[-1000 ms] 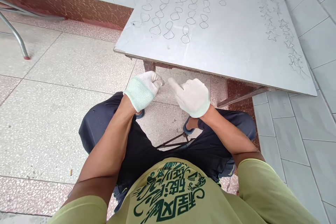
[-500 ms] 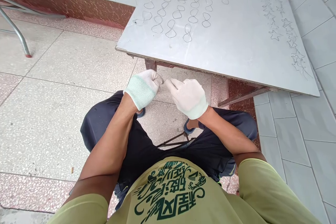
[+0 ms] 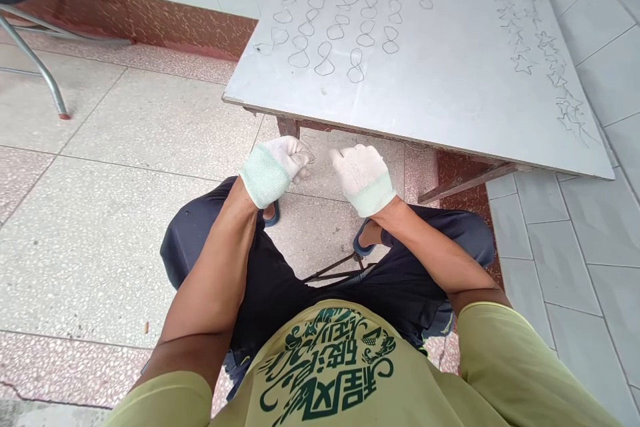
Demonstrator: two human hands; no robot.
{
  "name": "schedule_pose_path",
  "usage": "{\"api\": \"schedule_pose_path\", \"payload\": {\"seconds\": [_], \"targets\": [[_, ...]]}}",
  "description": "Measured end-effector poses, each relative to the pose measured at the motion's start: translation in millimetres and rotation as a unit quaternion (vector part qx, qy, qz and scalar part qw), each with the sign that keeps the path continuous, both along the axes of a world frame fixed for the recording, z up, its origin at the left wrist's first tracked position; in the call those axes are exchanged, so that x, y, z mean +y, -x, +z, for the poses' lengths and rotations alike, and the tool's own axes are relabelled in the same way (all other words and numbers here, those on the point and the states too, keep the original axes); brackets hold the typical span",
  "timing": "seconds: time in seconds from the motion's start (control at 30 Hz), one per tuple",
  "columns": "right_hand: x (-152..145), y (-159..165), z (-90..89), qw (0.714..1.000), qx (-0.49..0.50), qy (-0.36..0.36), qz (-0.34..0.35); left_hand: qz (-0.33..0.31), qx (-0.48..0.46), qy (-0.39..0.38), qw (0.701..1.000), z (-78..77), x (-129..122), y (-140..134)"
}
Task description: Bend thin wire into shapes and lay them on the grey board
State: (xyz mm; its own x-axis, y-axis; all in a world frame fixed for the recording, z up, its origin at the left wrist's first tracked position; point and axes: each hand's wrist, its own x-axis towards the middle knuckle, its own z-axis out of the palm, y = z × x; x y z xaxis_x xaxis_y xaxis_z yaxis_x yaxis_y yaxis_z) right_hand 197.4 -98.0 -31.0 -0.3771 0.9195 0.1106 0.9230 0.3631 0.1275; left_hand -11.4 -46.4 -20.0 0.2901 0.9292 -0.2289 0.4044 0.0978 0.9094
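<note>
Both hands wear white knit gloves with pale green cuffs and are held over the gap between my knees, below the table's near edge. My left hand (image 3: 286, 161) is closed in a pinch on a thin wire (image 3: 311, 149), whose fine loop shows beside its fingertips. To the right, with a gap between them, my right hand (image 3: 362, 172) is closed, its fingertips pointing left. Whatever it may grip is too fine or hidden to make out.
On the pale table (image 3: 450, 93) lie rows of figure-eight wire shapes (image 3: 356, 67) and, at right, star-shaped wires (image 3: 523, 63). A table brace (image 3: 467, 182) slants below. A metal chair leg (image 3: 50, 83) stands at far left, and tiled walls run behind and right.
My right hand has drawn away from the left, to the right and slightly up, its fingers curling in. The left hand stays nearly in place. The view has shifted slightly.
</note>
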Motion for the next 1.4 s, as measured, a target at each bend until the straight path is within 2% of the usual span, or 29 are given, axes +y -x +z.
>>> {"api": "schedule_pose_path", "payload": {"seconds": [0.13,0.23,0.37,0.47,0.6,0.73,0.87,1.0,1.13,1.4], "targets": [[0,-7,-6.4,0.998,0.047,-0.010,-0.045,-0.008,-0.098,-0.005,0.995,-21.0,3,-5],[4,-16,-0.1,0.995,0.086,-0.029,-0.047,-0.021,-0.143,-0.001,0.990,-26.6,5,-16],[9,-32,29.7,0.993,0.097,-0.050,-0.040,-0.014,-0.169,-0.063,0.984,-9.6,10,-35],[5,-41,55.0,0.990,0.095,-0.098,-0.031,-0.048,-0.144,-0.102,0.983,9.0,18,-47],[-1,-49,68.4,0.990,0.064,-0.125,-0.032,-0.097,-0.127,-0.131,0.978,22.7,28,-58],[4,-57,65.0,0.993,0.030,-0.105,-0.045,-0.137,-0.140,-0.124,0.973,22.0,34,-65],[13,-62,59.1,0.997,0.018,-0.076,-0.016,-0.153,-0.152,-0.111,0.970,15.2,39,-66],[19,-63,50.5,0.997,0.015,-0.070,-0.009,-0.160,-0.147,-0.060,0.974,7.4,43,-60],[21,-61,38.7,0.997,0.020,-0.076,-0.008,-0.130,-0.161,-0.039,0.978,1.0,40,-58],[23,-52,21.4,0.989,0.085,-0.110,-0.042,-0.052,-0.212,-0.096,0.971,-0.1,23,-73]]}}
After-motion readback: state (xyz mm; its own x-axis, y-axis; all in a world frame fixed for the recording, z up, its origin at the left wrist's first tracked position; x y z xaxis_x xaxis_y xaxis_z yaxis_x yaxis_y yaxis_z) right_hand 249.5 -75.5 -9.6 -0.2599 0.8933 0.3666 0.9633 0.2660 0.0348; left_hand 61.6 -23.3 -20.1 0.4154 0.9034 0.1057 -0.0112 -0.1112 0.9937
